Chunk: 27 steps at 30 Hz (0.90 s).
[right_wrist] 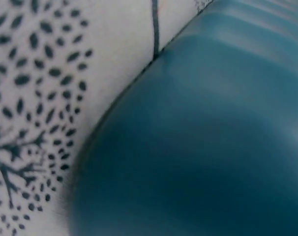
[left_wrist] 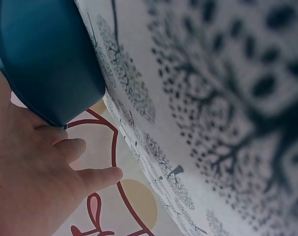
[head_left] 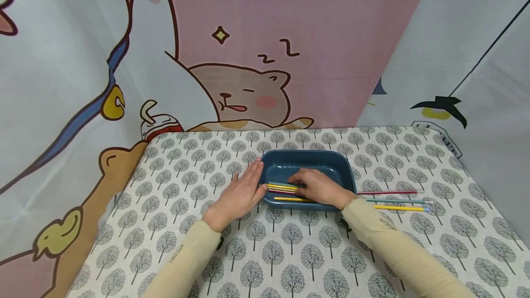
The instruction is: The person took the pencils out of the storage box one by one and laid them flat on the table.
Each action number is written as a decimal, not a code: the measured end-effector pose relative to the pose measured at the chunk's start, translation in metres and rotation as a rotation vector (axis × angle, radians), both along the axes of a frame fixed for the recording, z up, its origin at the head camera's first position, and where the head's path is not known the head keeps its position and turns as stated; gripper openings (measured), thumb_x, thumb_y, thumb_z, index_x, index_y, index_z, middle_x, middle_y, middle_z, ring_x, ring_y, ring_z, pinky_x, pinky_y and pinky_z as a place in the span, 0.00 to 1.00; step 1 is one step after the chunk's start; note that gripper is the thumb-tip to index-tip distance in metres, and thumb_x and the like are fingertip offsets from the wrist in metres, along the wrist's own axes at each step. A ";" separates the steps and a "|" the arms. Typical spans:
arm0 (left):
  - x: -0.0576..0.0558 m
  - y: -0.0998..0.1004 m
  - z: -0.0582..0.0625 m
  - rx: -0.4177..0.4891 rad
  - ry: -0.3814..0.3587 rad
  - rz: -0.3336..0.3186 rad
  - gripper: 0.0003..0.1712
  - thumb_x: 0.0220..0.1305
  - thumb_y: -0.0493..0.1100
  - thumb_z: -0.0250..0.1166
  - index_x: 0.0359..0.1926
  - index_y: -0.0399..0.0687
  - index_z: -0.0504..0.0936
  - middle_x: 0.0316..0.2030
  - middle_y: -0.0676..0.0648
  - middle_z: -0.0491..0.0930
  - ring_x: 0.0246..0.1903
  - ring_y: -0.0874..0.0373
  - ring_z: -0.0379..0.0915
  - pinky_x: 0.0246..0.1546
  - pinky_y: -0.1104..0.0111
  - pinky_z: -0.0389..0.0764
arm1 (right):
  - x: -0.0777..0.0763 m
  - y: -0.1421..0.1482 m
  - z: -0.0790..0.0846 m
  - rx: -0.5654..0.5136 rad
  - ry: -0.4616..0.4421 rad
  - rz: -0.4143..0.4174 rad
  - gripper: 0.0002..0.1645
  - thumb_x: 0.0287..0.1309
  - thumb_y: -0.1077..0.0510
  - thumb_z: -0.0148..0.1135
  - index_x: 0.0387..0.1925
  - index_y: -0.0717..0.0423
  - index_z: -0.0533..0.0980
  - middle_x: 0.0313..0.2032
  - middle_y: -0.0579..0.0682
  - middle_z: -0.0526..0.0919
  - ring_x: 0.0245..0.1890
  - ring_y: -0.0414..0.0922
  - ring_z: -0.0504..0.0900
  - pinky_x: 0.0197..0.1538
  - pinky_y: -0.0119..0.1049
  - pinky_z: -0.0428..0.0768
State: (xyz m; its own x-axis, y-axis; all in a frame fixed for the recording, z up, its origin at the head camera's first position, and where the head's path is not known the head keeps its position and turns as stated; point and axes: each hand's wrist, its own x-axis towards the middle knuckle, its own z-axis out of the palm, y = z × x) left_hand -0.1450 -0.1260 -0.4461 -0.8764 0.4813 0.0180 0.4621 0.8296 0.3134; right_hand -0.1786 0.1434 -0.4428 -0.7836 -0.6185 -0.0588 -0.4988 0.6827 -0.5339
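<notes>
A dark blue rectangular tray [head_left: 331, 156] stands on the cloth in the head view. My left hand [head_left: 240, 192] rests against its left rim with the fingers fairly straight; the left wrist view shows the hand [left_wrist: 31, 167] at the rim of the tray [left_wrist: 45, 59]. Inside, several thin pencils [head_left: 281, 189] lie along the near side, a yellow pencil [head_left: 291, 199] apart from the others. My right hand [head_left: 320, 188] reaches over the near right side and pinches the bunched pencils, hiding their right ends. Only the tray's outer wall [right_wrist: 198, 137] and cloth show in the right wrist view.
Right of the tray lie a red pencil [head_left: 389, 192], a green pencil [head_left: 407, 201] and a yellow pencil [head_left: 399, 207], partly behind the right sleeve. The tree-print cloth [head_left: 198, 155] covers the table. A cartoon curtain [head_left: 331, 36] hangs behind its far edge.
</notes>
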 end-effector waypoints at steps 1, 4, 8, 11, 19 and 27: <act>0.000 0.000 0.000 0.000 -0.001 0.000 0.41 0.83 0.62 0.36 0.84 0.44 0.42 0.83 0.46 0.39 0.81 0.47 0.42 0.74 0.38 0.55 | 0.000 0.000 0.000 0.003 -0.001 0.000 0.20 0.67 0.62 0.68 0.59 0.59 0.82 0.47 0.50 0.84 0.45 0.46 0.84 0.50 0.45 0.83; 0.000 0.000 0.000 0.003 -0.002 0.001 0.41 0.83 0.62 0.35 0.84 0.43 0.42 0.83 0.46 0.39 0.81 0.47 0.42 0.74 0.38 0.55 | -0.001 0.000 0.000 0.011 -0.010 -0.005 0.20 0.67 0.62 0.68 0.59 0.59 0.82 0.46 0.50 0.84 0.45 0.45 0.83 0.50 0.45 0.83; 0.000 0.000 0.001 0.010 -0.003 0.002 0.41 0.83 0.60 0.38 0.83 0.43 0.42 0.83 0.45 0.39 0.81 0.47 0.43 0.73 0.38 0.55 | -0.002 -0.001 -0.001 0.012 -0.016 -0.007 0.19 0.67 0.62 0.68 0.58 0.58 0.83 0.46 0.49 0.84 0.44 0.44 0.83 0.49 0.44 0.83; 0.000 0.000 0.001 0.013 -0.004 0.004 0.41 0.83 0.60 0.39 0.84 0.44 0.42 0.83 0.46 0.39 0.81 0.47 0.43 0.73 0.38 0.56 | -0.001 0.000 0.000 0.007 -0.014 -0.007 0.18 0.67 0.62 0.68 0.57 0.57 0.84 0.45 0.48 0.83 0.43 0.44 0.83 0.49 0.44 0.83; 0.000 0.000 0.001 0.013 -0.002 0.003 0.41 0.83 0.61 0.37 0.83 0.43 0.43 0.83 0.45 0.40 0.81 0.48 0.42 0.73 0.38 0.56 | -0.001 0.001 -0.001 -0.027 -0.015 -0.010 0.13 0.67 0.65 0.66 0.51 0.53 0.86 0.43 0.45 0.83 0.42 0.42 0.82 0.48 0.43 0.83; 0.000 0.000 0.001 0.014 -0.003 -0.001 0.40 0.84 0.60 0.39 0.83 0.43 0.43 0.83 0.45 0.40 0.80 0.46 0.43 0.73 0.37 0.56 | -0.001 0.001 0.000 -0.049 -0.023 -0.032 0.13 0.67 0.65 0.66 0.51 0.55 0.86 0.42 0.46 0.84 0.40 0.40 0.82 0.47 0.42 0.82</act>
